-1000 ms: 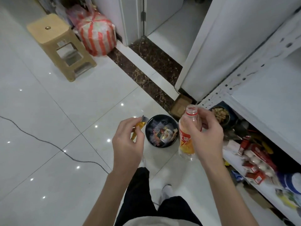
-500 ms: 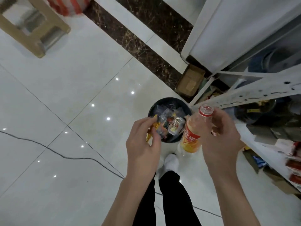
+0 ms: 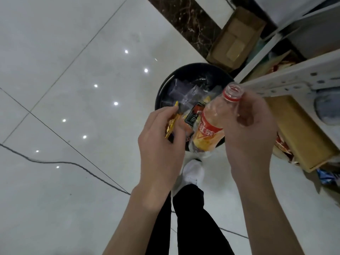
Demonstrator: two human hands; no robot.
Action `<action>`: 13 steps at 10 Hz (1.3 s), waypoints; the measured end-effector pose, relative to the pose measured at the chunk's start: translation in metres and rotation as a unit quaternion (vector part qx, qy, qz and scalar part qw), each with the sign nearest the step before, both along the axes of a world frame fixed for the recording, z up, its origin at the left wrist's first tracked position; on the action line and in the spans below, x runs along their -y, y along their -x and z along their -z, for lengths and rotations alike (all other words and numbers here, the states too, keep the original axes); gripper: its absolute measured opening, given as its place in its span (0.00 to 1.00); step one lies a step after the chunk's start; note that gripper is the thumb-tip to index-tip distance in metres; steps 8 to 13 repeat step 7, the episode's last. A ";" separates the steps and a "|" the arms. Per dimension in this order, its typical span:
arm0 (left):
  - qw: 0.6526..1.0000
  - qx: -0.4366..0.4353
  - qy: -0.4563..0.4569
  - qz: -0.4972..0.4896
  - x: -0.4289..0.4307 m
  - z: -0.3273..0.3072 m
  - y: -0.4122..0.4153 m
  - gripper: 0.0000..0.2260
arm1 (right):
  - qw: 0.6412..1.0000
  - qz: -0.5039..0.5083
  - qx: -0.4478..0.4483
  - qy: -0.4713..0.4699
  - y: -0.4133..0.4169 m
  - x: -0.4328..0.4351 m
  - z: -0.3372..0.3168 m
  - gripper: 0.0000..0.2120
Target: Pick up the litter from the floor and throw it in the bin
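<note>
Left hand (image 3: pixel 161 144): fingertips pinch a yellow wrapper (image 3: pixel 172 124) over the bin's near-left rim.
Right hand (image 3: pixel 252 137): curled round an uncapped bottle (image 3: pixel 211 126), tilted above the bin's near rim.
Bin (image 3: pixel 185 68): black, holding litter, just beside a cardboard box (image 3: pixel 235 39).

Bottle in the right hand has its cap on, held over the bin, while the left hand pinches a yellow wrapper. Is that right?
Not quite: the head view shows the bottle uncapped, its mouth open. The right hand does hold it over the bin, and the left hand pinches the yellow wrapper.
</note>
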State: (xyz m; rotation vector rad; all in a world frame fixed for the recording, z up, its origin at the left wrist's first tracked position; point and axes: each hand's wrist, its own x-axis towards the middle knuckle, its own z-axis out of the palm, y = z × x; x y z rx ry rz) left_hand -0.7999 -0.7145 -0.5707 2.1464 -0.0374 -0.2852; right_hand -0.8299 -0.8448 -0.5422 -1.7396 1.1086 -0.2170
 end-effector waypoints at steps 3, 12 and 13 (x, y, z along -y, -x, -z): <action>0.999 -0.029 -0.019 0.024 -0.001 0.025 -0.013 0.14 | 0.999 0.003 -0.048 0.013 -0.001 0.005 0.040 0.24; 0.999 0.004 -0.007 -0.034 -0.018 -0.103 -0.026 0.12 | 0.996 -0.071 0.021 0.047 -0.023 -0.005 -0.089 0.15; 0.999 0.004 -0.007 -0.034 -0.018 -0.103 -0.026 0.12 | 0.996 -0.071 0.021 0.047 -0.023 -0.005 -0.089 0.15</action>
